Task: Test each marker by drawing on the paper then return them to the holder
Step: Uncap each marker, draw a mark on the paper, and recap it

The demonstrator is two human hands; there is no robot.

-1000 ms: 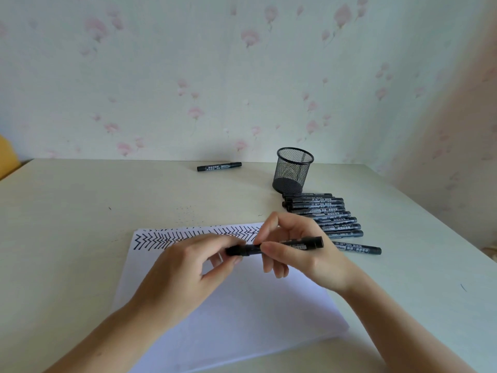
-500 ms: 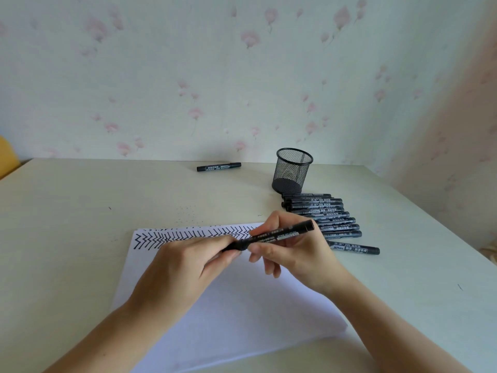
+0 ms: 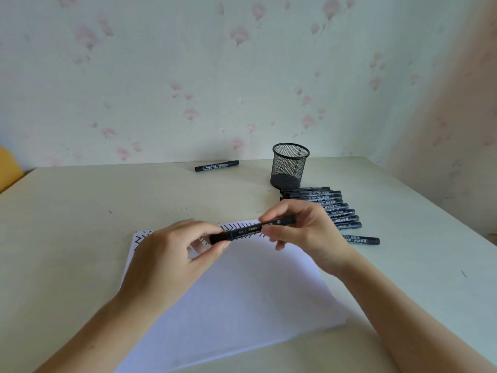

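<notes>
A black marker (image 3: 248, 229) hangs level above the white paper (image 3: 236, 297), held at both ends. My left hand (image 3: 172, 254) pinches its left cap end; my right hand (image 3: 304, 232) grips the right part of the barrel. The cap looks still joined to the barrel. Black zigzag marks (image 3: 236, 226) run along the paper's far edge, partly hidden by my hands. The black mesh holder (image 3: 290, 165) stands upright behind my right hand. A row of several black markers (image 3: 338, 208) lies on the table in front of the holder.
One black marker (image 3: 216, 166) lies alone near the wall, left of the holder. Another single marker (image 3: 361, 239) lies just right of my right hand. The cream table (image 3: 67, 224) meets floral wallpaper at the back and right. A yellow object (image 3: 8, 168) shows at the far left.
The marker has tilted, its right end rising a little, and both hands have shifted slightly away from me. My grip at each end is unchanged.
</notes>
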